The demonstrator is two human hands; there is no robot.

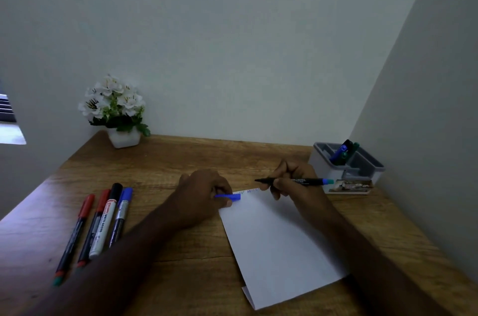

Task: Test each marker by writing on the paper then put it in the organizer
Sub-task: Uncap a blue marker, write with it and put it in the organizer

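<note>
My right fingers (278,183) are curled tight around a black marker (292,181), uncapped, its tip pointing toward the left edge of the tabletop (181,157) and its blue end cap toward the right. My right hand (292,181) hovers at the far end of the paper (274,243), where a few blue marks show near the top edge; I cannot tell whether the tip touches anything. My left fingers (222,194) pinch the blue cap (229,196), and my left hand (204,194) rests at the paper's far-left corner, seeming to press it down.

The paper lies tilted near the middle of the tabletop, running toward the near edge, with its near corner folded under.

The organizer (362,173), a grey-and-white tray with compartments, stands near the far-right corner, close to the side wall. Markers already in it (342,151) lean in one far compartment: one blue, with black and green ones beside it.

Toward the left edge, four more markers lie side by side, caps pointing away from me: two red-capped ones (85,222), a white-bodied one with a black cap (104,222), and a blue-capped one (121,212).

A white pot of white flowers (116,108) sits at the far-left corner, against the back wall.
</note>
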